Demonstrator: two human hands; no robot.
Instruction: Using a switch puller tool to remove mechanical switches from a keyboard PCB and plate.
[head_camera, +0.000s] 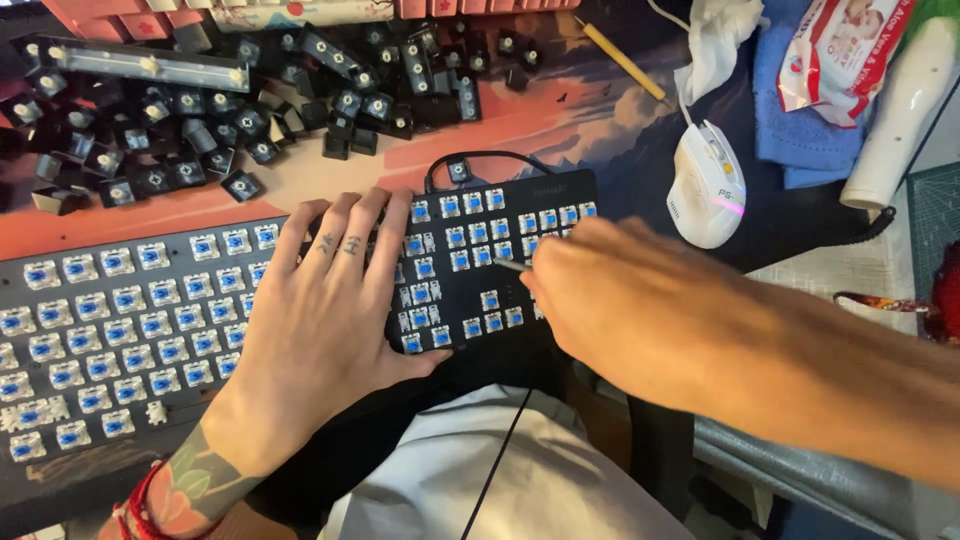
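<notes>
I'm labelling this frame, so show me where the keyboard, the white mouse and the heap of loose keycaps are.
keyboard (120, 320): head view, on its left field of bare blue switches.
white mouse (705, 185): head view, on the middle of its shell.
heap of loose keycaps (210, 120): head view, on black caps mid-heap.

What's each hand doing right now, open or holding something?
Left hand: open, flat on the keyboard.
Right hand: closed on a thin tool.
</notes>
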